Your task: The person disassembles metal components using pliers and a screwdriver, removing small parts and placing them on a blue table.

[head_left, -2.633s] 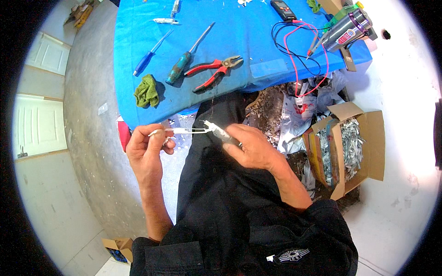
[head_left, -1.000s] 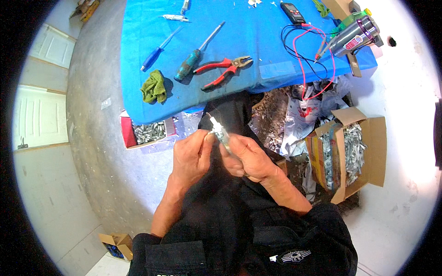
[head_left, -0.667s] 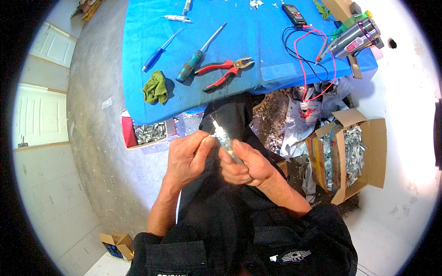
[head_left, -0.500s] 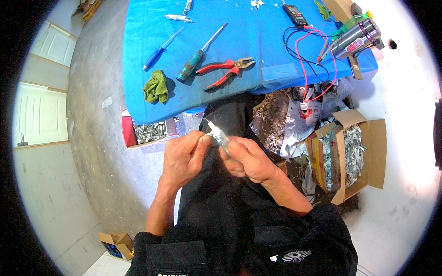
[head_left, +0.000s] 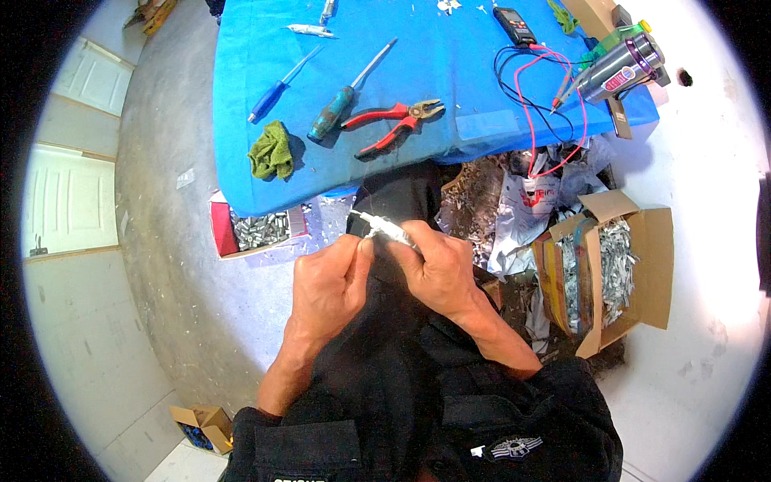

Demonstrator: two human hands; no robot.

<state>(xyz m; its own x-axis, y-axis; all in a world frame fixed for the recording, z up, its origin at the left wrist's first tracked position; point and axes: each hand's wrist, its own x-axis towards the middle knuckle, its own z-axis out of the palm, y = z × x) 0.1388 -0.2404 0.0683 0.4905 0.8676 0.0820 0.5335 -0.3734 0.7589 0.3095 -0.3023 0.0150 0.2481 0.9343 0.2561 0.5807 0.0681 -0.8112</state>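
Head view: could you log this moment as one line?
left hand: pinched beside white piece; right hand: holding white piece; blue table: pliers, green cloth, multimeter

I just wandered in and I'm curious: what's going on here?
A person is working on a slim whitish piece with bare hands, just off the edge of a blue-covered table. The right hand holds it, while the fingers of the left hand are pinched together by its far end; whether they grip anything is too small to tell. On the table lie red-handled pliers, two screwdrivers and a green cloth.
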